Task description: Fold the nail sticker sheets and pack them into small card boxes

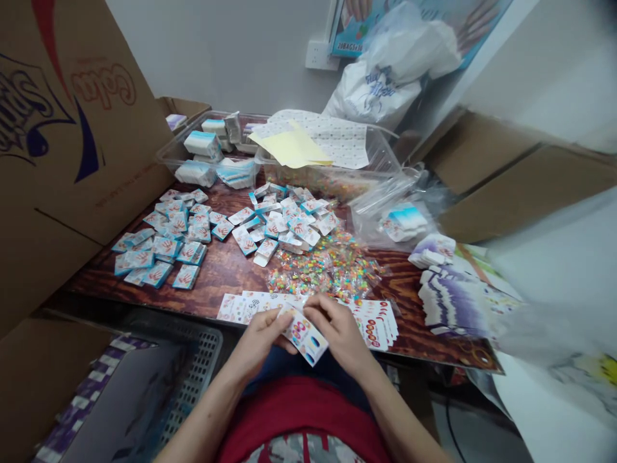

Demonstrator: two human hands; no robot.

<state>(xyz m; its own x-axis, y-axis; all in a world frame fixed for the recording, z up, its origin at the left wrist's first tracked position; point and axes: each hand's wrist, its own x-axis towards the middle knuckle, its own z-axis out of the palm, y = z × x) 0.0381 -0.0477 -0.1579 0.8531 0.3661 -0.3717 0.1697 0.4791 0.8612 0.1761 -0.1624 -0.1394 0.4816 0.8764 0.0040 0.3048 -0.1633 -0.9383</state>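
Observation:
A small white sheet printed with colourful ovals, looking like a sticker sheet, is tilted above the table's front edge. My left hand grips its left side, thumb on top. At the upper edge, my right hand is closed with thumb and finger pinched on the sheet; the exact contact is partly hidden. Beneath and behind my hands lie fanned rows of similar printed sheets. Just beyond them is a heap of small clear packets of multicoloured bits.
Small blue-and-white boxes lie in a left pile and a middle pile. Clear plastic bins stand behind, with yellow paper on top. Purple-and-white card stacks sit right. A large carton walls the left side.

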